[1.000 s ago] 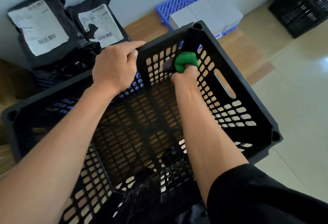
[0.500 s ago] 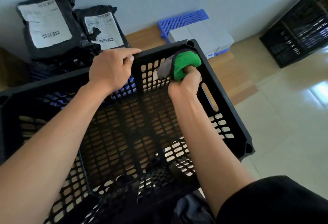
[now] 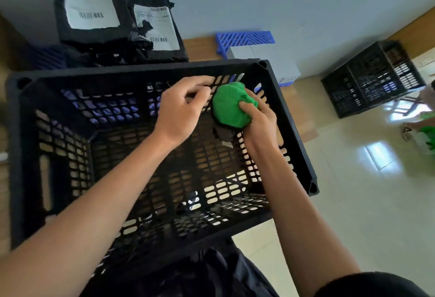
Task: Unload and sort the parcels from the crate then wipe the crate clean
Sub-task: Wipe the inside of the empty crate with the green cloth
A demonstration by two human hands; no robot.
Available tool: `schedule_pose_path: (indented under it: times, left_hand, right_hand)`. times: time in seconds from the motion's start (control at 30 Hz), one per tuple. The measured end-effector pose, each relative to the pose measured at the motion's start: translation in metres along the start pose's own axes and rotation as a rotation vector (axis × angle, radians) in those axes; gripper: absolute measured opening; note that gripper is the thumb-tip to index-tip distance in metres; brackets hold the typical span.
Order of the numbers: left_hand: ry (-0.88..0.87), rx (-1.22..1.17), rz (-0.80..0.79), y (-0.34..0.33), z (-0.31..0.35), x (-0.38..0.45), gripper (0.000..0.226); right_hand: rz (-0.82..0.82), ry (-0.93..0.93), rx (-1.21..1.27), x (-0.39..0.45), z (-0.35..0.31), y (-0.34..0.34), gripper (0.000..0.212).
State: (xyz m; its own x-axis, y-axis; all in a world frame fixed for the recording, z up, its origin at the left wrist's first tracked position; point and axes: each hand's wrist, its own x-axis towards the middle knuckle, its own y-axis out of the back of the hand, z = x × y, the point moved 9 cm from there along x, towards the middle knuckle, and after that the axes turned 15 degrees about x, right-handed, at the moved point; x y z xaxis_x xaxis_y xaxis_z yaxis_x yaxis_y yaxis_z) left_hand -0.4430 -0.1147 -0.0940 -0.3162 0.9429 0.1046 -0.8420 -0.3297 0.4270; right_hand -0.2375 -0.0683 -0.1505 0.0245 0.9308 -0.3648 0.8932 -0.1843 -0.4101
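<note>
Crate tilted toward person, parcels out. Right hand clenches green cloth at crate's far-right inner corner; left hand loosely curled beside, empty. Press cloth into slots.

the crate fills the middle and lower left of the frame. both hands are inside it near its upper right corner: the left hand is just left of the cloth, and the right hand holds the cloth against the right wall. behind the crate, at the upper left, two parcels lean on the wall (side by side). a second crate stands at the right edge, well apart.
</note>
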Motion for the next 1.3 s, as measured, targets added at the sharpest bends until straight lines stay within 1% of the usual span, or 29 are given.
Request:
schedule_pose_path:
  times: [0.03, 0.07, 0.13, 0.17, 0.23, 0.3, 0.43, 0.57, 0.67, 0.73, 0.83, 0.9, 1.0, 1.1, 1.17, 1.23, 1.3]
  left_hand:
    - [0.062, -0.088, -0.102, -0.013, -0.003, -0.003, 0.031]
    - [0.089, -0.138, -0.188, -0.025, -0.004, -0.004, 0.040]
    - [0.095, -0.181, -0.304, -0.043, -0.004, -0.008, 0.058]
    - [0.101, -0.185, -0.333, -0.048, -0.001, -0.009, 0.064]
    - [0.109, -0.181, -0.340, -0.055, 0.004, -0.012, 0.064]
    - [0.104, -0.197, -0.331, -0.060, 0.009, -0.015, 0.060]
    - [0.103, -0.235, -0.287, -0.071, 0.010, -0.011, 0.060]
    - [0.156, -0.230, -0.174, -0.083, 0.002, -0.001, 0.052]
    - [0.240, -0.289, -0.061, -0.093, -0.009, 0.004, 0.044]
    - [0.307, -0.325, 0.006, -0.099, -0.018, 0.005, 0.042]
    - [0.396, -0.366, 0.051, -0.113, -0.031, 0.004, 0.041]
    - [0.405, -0.333, 0.074, -0.123, -0.034, 0.007, 0.044]
    - [0.345, -0.251, 0.084, -0.139, -0.025, 0.014, 0.046]
    - [0.292, -0.231, 0.034, -0.163, -0.010, 0.021, 0.046]
    - [0.254, -0.239, 0.010, -0.180, -0.001, 0.024, 0.047]
    - [0.246, -0.251, 0.029, -0.192, 0.003, 0.024, 0.049]
    - [0.244, -0.234, 0.087, -0.196, 0.004, 0.023, 0.049]
  right_hand:
    - [-0.019, 0.022, -0.045, -0.004, -0.006, -0.002, 0.044]
    - [-0.038, 0.045, -0.092, -0.008, -0.013, -0.003, 0.044]
    - [-0.077, 0.065, -0.172, -0.013, -0.021, -0.005, 0.045]
    - [-0.096, 0.069, -0.197, -0.016, -0.023, -0.007, 0.046]
    - [-0.118, 0.077, -0.228, -0.019, -0.027, -0.007, 0.046]
    - [-0.122, 0.080, -0.235, -0.020, -0.031, -0.005, 0.044]
    - [-0.143, 0.041, -0.215, -0.015, -0.037, 0.001, 0.040]
    - [-0.206, -0.047, -0.216, 0.000, -0.044, 0.004, 0.037]
    - [-0.292, -0.082, -0.369, 0.013, -0.059, -0.001, 0.033]
    - [-0.320, -0.017, -0.548, 0.024, -0.080, -0.001, 0.031]
    - [-0.332, 0.238, -0.792, 0.041, -0.117, 0.000, 0.028]
    - [-0.310, 0.346, -0.908, 0.054, -0.124, 0.005, 0.031]
    - [-0.339, 0.343, -0.996, 0.068, -0.109, 0.014, 0.042]
    - [-0.387, 0.320, -0.958, 0.068, -0.093, 0.020, 0.048]
    - [-0.369, 0.329, -0.945, 0.064, -0.088, 0.024, 0.047]
    - [-0.337, 0.366, -0.953, 0.059, -0.088, 0.024, 0.049]
    - [-0.314, 0.396, -0.979, 0.058, -0.089, 0.024, 0.051]
